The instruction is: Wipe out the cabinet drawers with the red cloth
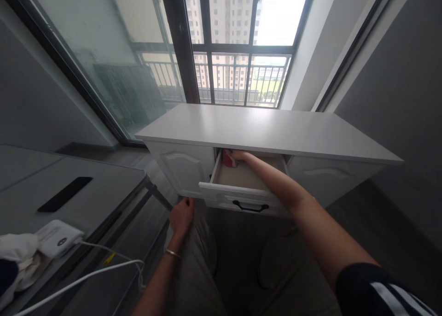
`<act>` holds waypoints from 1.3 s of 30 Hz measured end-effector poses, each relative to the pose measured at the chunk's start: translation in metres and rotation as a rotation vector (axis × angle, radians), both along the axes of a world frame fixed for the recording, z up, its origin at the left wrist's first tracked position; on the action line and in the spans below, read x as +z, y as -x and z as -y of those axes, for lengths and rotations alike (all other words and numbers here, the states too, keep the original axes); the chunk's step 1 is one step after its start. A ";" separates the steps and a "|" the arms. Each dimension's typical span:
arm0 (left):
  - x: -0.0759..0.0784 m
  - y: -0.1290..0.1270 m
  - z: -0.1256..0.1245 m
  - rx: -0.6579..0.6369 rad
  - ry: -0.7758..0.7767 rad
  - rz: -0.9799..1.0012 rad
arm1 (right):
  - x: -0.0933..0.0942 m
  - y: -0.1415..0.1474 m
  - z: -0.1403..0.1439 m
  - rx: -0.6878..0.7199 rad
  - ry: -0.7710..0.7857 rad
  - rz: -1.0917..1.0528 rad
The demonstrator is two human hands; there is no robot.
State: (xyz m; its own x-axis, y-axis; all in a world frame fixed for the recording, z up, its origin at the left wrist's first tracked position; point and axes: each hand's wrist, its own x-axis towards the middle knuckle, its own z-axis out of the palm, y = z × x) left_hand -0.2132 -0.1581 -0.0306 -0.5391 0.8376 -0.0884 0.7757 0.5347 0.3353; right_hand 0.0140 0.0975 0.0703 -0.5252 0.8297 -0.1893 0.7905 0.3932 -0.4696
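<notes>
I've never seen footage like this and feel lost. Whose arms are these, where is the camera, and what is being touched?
The camera sits on a person's head, looking forward and down, so both arms are their own. The right hand reaches deep into the open drawer of a white cabinet under a window, touching a red item; whether the grip has closed on it is unclear. The left hand hangs near the knee, holding nothing. At lower left a white device with a cable lies on a grey desk.
</notes>
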 end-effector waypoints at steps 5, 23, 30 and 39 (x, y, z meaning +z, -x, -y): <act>0.001 0.004 0.003 0.004 0.002 0.010 | 0.008 -0.041 0.034 0.135 0.135 -0.089; -0.001 0.000 0.004 -0.038 0.005 -0.018 | 0.157 -0.177 0.060 -0.487 -0.463 -1.326; -0.005 0.006 0.003 -0.033 0.003 -0.001 | 0.139 -0.171 0.042 -0.756 -0.573 -1.430; -0.001 0.005 0.004 -0.038 0.023 -0.011 | 0.107 -0.205 0.104 -0.724 -0.287 -1.938</act>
State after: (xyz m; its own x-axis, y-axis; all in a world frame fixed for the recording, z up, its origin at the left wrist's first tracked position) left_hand -0.2182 -0.1618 -0.0315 -0.5081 0.8551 -0.1026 0.7990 0.5125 0.3146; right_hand 0.2189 -0.0060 0.1770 0.5142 0.8288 0.2206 -0.5204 0.5059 -0.6879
